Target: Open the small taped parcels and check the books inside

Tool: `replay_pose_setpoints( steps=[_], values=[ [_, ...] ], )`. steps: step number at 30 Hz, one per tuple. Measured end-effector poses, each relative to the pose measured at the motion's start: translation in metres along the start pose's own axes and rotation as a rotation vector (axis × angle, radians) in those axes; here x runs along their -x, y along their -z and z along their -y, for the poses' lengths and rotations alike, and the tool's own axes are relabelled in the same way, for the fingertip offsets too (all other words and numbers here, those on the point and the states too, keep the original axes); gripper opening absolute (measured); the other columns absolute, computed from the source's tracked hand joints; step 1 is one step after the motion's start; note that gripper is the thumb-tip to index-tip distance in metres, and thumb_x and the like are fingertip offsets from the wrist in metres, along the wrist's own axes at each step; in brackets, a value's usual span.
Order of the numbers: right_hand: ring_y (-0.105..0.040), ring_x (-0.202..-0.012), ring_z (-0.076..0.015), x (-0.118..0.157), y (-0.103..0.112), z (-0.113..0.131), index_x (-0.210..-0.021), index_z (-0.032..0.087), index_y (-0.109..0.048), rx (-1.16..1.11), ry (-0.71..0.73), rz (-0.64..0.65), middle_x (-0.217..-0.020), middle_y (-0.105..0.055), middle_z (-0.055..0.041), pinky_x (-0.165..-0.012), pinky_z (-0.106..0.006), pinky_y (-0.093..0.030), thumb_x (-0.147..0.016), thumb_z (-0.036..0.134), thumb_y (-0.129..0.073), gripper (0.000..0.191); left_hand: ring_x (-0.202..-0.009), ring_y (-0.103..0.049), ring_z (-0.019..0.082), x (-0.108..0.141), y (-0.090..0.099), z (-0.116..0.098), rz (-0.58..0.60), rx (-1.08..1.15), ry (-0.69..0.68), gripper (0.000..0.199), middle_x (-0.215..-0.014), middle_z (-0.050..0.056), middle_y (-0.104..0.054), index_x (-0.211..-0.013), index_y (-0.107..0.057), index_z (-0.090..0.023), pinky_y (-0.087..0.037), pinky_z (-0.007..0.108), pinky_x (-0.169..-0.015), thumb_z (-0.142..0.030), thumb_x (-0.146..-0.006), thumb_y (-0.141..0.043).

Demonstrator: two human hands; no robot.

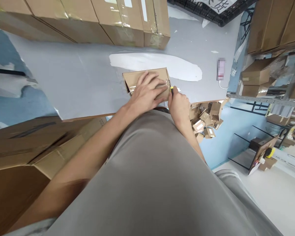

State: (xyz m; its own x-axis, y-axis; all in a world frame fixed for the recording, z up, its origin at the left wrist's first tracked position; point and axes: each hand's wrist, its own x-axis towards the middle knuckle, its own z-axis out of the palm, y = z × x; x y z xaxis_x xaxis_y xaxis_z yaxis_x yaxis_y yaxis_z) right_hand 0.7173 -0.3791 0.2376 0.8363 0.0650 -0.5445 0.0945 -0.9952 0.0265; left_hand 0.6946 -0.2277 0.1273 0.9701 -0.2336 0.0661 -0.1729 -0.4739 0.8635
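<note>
A small taped cardboard box [159, 72] lies on the grey tabletop close to my body. My left hand [147, 88] rests on its top with the fingers spread, pressing on the cardboard and holding nothing. At the box's right end, my right hand [178, 102] is closed around a utility knife [172, 90] with a yellow and black handle. The knife's tip is at the right edge of the box; the blade itself is too small to make out. On the box's left side a flap gapes a little.
Large taped cartons [127, 32] line the table's far side, beside a black crate [221, 19]. A white patch [157, 64] marks the grey tabletop [88, 78]. A phone-like object [220, 69] with a cable lies right. Small boxes [206, 119] pile below; an open carton [71, 147] stands left.
</note>
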Motion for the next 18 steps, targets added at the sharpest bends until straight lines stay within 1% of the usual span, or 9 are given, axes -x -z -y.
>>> replay_pose_setpoints(
  steps=[3, 6, 9, 14, 18],
  values=[
    [-0.081, -0.117, -0.0355, 0.004, 0.002, 0.009, -0.157, 0.014, -0.055, 0.075, -0.043, 0.007, -0.127, -0.083, -0.0231, -0.105, -0.046, -0.06, -0.123, 0.031, -0.033, 0.044, -0.165, -0.047, 0.044, 0.002, -0.002, 0.005, -0.006, 0.014, -0.039, 0.044, -0.153, 0.008, -0.074, -0.145, -0.082, -0.037, -0.017, 0.082, -0.143, -0.046, -0.104, -0.07],
    [-0.081, -0.119, -0.0353, 0.007, 0.002, 0.016, -0.16, 0.014, -0.052, 0.12, -0.068, 0.008, -0.13, -0.082, -0.0235, -0.105, -0.045, -0.06, -0.124, 0.034, -0.032, 0.045, -0.166, -0.046, 0.044, 0.003, -0.005, 0.008, -0.016, 0.024, -0.058, 0.043, -0.155, 0.008, -0.073, -0.145, -0.081, -0.036, -0.018, 0.081, -0.144, -0.047, -0.105, -0.069],
    [-0.081, -0.12, -0.0369, 0.006, 0.001, 0.021, -0.161, 0.013, -0.051, 0.134, -0.095, 0.0, -0.129, -0.082, -0.0247, -0.105, -0.046, -0.06, -0.125, 0.038, -0.034, 0.048, -0.165, -0.047, 0.044, 0.003, -0.008, 0.011, -0.035, 0.03, -0.071, 0.042, -0.155, 0.008, -0.072, -0.144, -0.082, -0.036, -0.02, 0.08, -0.144, -0.049, -0.106, -0.069],
    [-0.081, -0.121, -0.0365, 0.004, 0.002, 0.028, -0.159, 0.011, -0.055, 0.125, -0.13, -0.029, -0.128, -0.082, -0.0253, -0.105, -0.047, -0.061, -0.124, 0.029, -0.029, 0.047, -0.167, -0.046, 0.044, 0.003, -0.012, 0.013, -0.051, 0.039, -0.094, 0.041, -0.154, 0.009, -0.072, -0.142, -0.082, -0.032, -0.021, 0.08, -0.144, -0.051, -0.109, -0.066],
    [-0.082, -0.121, -0.0352, 0.006, -0.001, 0.035, -0.159, 0.012, -0.056, 0.144, -0.157, -0.035, -0.127, -0.083, -0.0253, -0.105, -0.047, -0.063, -0.123, 0.026, -0.033, 0.046, -0.167, -0.046, 0.044, 0.004, -0.013, 0.014, -0.051, 0.047, -0.106, 0.042, -0.155, 0.01, -0.072, -0.143, -0.081, -0.031, -0.021, 0.078, -0.145, -0.052, -0.109, -0.066]
  ],
)
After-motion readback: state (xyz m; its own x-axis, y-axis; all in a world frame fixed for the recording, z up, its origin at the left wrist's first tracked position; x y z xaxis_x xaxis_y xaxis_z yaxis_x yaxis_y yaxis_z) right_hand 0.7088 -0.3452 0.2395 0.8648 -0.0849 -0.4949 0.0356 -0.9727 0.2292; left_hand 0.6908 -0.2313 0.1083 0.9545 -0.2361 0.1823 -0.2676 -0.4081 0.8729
